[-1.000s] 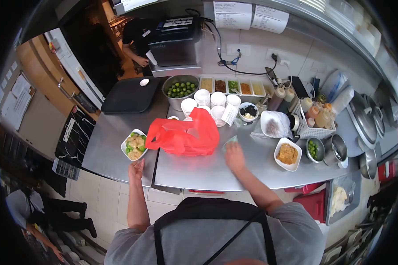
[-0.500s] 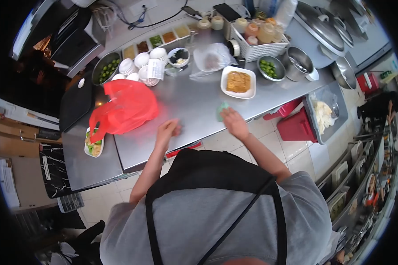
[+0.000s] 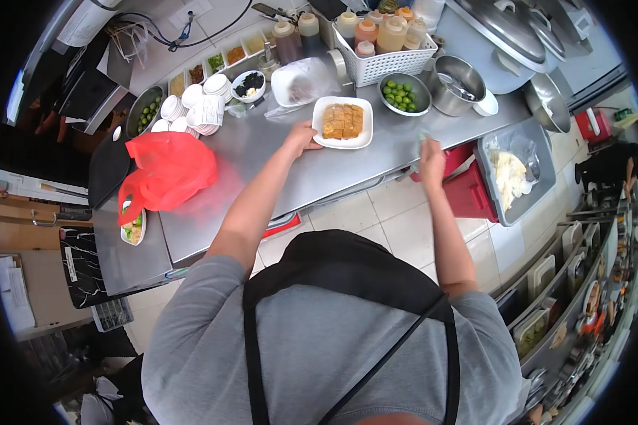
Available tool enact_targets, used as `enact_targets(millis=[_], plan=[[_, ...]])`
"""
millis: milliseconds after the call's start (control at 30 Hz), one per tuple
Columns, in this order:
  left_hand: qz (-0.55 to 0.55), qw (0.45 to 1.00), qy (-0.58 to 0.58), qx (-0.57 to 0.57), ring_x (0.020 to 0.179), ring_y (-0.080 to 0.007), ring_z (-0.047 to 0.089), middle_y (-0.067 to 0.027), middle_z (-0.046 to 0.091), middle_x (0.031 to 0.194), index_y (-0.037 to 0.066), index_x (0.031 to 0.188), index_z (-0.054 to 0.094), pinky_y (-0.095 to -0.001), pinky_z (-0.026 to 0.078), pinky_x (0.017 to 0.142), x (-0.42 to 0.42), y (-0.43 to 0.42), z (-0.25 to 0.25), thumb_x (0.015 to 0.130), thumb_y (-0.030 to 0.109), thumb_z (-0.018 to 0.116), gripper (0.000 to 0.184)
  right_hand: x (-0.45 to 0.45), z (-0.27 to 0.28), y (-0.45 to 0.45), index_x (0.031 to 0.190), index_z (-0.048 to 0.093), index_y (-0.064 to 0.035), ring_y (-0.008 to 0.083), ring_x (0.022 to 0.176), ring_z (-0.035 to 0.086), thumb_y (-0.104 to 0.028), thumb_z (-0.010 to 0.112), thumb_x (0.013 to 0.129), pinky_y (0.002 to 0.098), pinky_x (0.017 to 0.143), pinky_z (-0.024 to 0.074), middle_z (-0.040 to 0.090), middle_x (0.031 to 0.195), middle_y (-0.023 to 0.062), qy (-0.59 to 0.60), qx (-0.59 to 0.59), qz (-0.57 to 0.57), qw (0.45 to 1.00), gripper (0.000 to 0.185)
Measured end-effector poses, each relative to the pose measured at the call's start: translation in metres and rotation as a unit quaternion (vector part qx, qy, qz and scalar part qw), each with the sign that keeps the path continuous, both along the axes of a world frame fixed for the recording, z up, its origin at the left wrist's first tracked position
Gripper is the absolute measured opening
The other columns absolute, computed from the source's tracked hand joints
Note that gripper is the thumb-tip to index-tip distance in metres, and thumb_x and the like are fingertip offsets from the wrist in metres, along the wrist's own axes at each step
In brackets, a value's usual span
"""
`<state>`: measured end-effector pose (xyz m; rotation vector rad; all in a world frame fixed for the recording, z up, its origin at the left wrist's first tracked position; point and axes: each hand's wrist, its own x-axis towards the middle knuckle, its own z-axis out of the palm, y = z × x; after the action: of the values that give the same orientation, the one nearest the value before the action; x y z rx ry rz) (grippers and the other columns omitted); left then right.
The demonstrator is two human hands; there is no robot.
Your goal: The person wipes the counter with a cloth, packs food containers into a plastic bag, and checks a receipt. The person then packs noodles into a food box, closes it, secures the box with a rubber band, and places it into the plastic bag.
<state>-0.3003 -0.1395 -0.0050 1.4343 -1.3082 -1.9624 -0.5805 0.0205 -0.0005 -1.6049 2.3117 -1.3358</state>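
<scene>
A white square dish (image 3: 347, 143) holding a cut, browned slab of food (image 3: 342, 122) rests on the steel counter (image 3: 262, 185). My left hand (image 3: 302, 139) grips the dish at its left edge. Past the counter's front edge, my right hand (image 3: 432, 161) is closed on a small greenish cloth (image 3: 423, 135), partly hidden by the fingers. Right of the dish stands a metal bowl of green limes (image 3: 404, 95). Behind it lies a clear plastic bag (image 3: 301, 79). On the left, a red plastic bag (image 3: 171, 170) partly covers a bowl of food (image 3: 133, 230).
A white basket of sauce bottles (image 3: 386, 67), a steel pot (image 3: 458, 85) and large lids (image 3: 500, 32) stand at the back right. Stacked white cups (image 3: 204, 106) are at back left. A grey bin (image 3: 546, 185) and red container (image 3: 468, 193) sit below the counter.
My left hand has moved right and taken hold of the white dish. My right hand has moved right with the cloth, off the counter's surface. The view has shifted right.
</scene>
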Motion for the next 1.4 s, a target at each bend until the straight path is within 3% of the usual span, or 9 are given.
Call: enact_targets(millis=[367,567,633,767,900,1000,1033,1300,1400], plan=[[0.186,0.954,0.177,0.156,0.098,-0.0340,0.055,-0.0211,0.051,0.107,-0.006,0.106,0.041,-0.0456,0.048,0.085,-0.020,0.042,-0.032,0.075,-0.008,0.042,0.031,0.140,-0.017,-0.020,0.101,0.058,-0.0006,0.0340,0.087,0.052,-0.014,0.052,0.083,0.0384,0.077,0.0426,0.053,0.094,0.0198,0.025,0.068,0.145,0.987,0.023],[0.188,0.953,0.200,0.129,0.086,-0.0352,0.059,-0.0237,0.053,0.098,-0.008,0.099,0.042,-0.0435,0.055,0.072,-0.016,0.045,-0.020,0.072,-0.008,0.042,0.027,0.127,-0.019,0.006,0.096,0.059,0.0002,0.0225,0.085,0.058,-0.024,0.051,0.086,0.0297,0.073,0.0431,0.061,0.096,0.0129,-0.288,0.296,0.336,0.847,0.027],[0.176,0.964,0.151,0.132,0.096,-0.0331,0.056,-0.0197,0.052,0.106,-0.006,0.108,0.042,-0.0441,0.049,0.084,-0.013,0.048,-0.008,0.076,-0.007,0.041,0.032,0.104,-0.034,0.018,0.096,0.056,-0.0001,0.0279,0.092,0.056,-0.023,0.043,0.088,0.0362,0.080,0.0427,0.059,0.095,0.0119,-0.428,0.222,0.212,0.850,0.028],[0.118,0.976,0.134,0.123,0.094,-0.0319,0.058,-0.0193,0.052,0.109,-0.007,0.110,0.043,-0.0423,0.050,0.082,0.008,0.072,0.020,0.077,-0.004,0.043,0.034,0.057,-0.033,0.004,0.116,0.047,-0.0057,0.0247,0.099,0.054,-0.031,0.042,0.089,0.0369,0.086,0.0433,0.054,0.111,0.0107,-0.781,0.006,0.132,0.611,0.037],[-0.016,0.976,0.170,0.134,0.098,-0.0266,0.057,-0.0173,0.050,0.116,-0.005,0.117,0.041,-0.0410,0.049,0.083,0.027,0.094,0.028,0.076,-0.001,0.046,0.042,0.080,-0.018,-0.043,0.119,0.044,-0.0035,0.0280,0.103,0.052,-0.035,0.039,0.089,0.0430,0.088,0.0423,0.052,0.115,0.0137,-0.818,0.005,0.210,0.536,0.044],[-0.020,0.951,0.270,0.151,0.103,-0.0272,0.054,-0.0177,0.050,0.115,-0.005,0.118,0.040,-0.0406,0.046,0.087,0.049,0.102,0.006,0.075,0.000,0.048,0.044,0.128,-0.098,-0.068,0.120,0.044,-0.0081,0.0273,0.108,0.048,-0.038,0.034,0.089,0.0425,0.090,0.0413,0.050,0.117,0.0106,-0.790,-0.064,0.466,0.393,0.045],[-0.006,0.947,0.287,0.145,0.104,-0.0280,0.052,-0.0178,0.049,0.116,-0.006,0.119,0.039,-0.0403,0.045,0.087,0.060,0.104,-0.006,0.075,0.000,0.048,0.046,0.158,-0.055,-0.051,0.119,0.044,-0.0104,0.0255,0.107,0.049,-0.039,0.034,0.089,0.0415,0.091,0.0414,0.050,0.118,0.0081,-0.876,-0.025,0.361,0.318,0.042],[0.152,0.919,0.350,0.098,0.109,-0.0265,0.048,-0.0181,0.047,0.119,-0.007,0.122,0.037,-0.0400,0.043,0.091,0.168,0.165,-0.024,0.075,0.002,0.049,0.049,0.241,-0.017,-0.005,0.119,0.043,-0.0036,0.0293,0.105,0.051,-0.026,0.037,0.090,0.0424,0.089,0.0433,0.050,0.118,0.0133,-0.807,0.307,0.284,0.416,0.037],[0.287,0.919,0.263,0.060,0.104,-0.0261,0.053,-0.0185,0.050,0.115,-0.006,0.121,0.040,-0.0382,0.045,0.088,0.209,0.209,0.027,0.077,0.004,0.049,0.046,0.253,0.001,-0.006,0.120,0.041,0.0018,0.0303,0.104,0.052,-0.022,0.035,0.090,0.0436,0.088,0.0436,0.050,0.117,0.0176,-0.776,0.350,0.299,0.431,0.039]])
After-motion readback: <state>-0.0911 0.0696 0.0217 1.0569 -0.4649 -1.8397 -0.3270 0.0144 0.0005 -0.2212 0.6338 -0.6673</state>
